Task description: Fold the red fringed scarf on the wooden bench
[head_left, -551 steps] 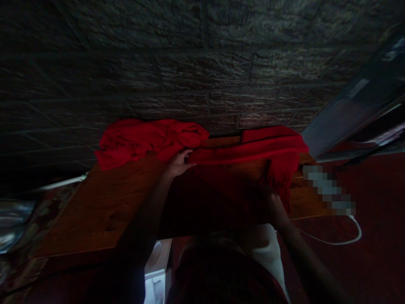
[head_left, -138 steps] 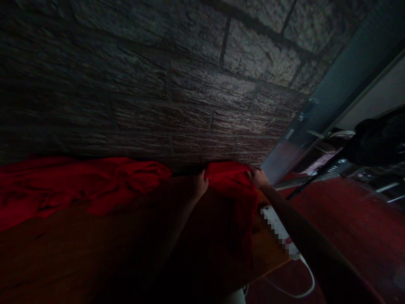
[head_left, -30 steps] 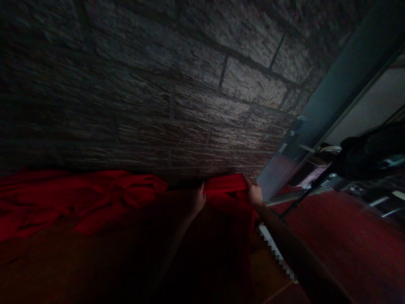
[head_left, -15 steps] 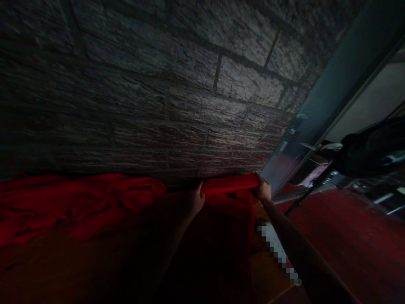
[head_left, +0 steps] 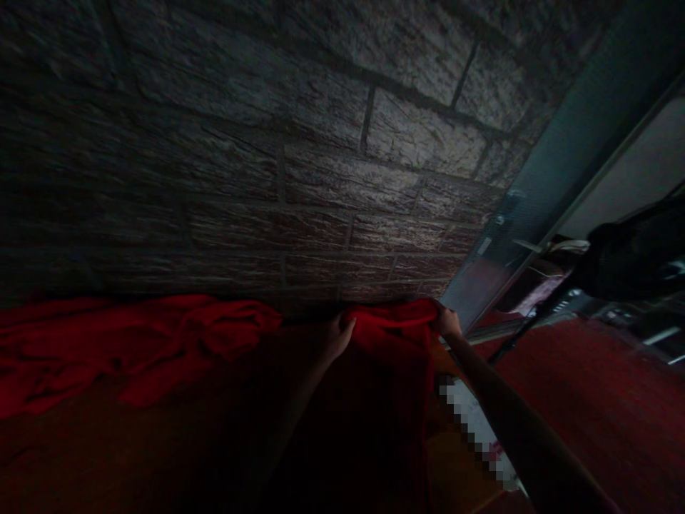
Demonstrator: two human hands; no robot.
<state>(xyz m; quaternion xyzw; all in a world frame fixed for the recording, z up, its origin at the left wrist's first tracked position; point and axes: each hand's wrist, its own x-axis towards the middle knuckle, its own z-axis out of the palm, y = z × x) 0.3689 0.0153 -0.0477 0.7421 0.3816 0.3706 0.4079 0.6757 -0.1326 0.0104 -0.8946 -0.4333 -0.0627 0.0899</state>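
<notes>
A red cloth [head_left: 396, 332] lies on a dark wooden surface [head_left: 160, 450] close to the wall, its far edge folded over. My left hand [head_left: 341, 334] grips the fold at its left end, thumb on top. At the right end my right hand [head_left: 447, 321] pinches the same fold. The cloth's lower part hangs or spreads toward me into deep shadow, so its extent is hard to see. To the left, a second red cloth [head_left: 139, 335] lies crumpled along the wall, apart from my hands.
A rough block wall [head_left: 321, 178] rises right behind the cloths. A grey door frame [head_left: 497, 221] stands to the right, beside a red floor [head_left: 578, 400]. A dark object on a pole [head_left: 540, 307] stands there. A blurred-out pale item [head_left: 476, 428] lies below my right forearm.
The folded edge has gone from flat and taut to looser, with a gap showing between its layers. My left hand has shifted slightly right and closed further over the cloth.
</notes>
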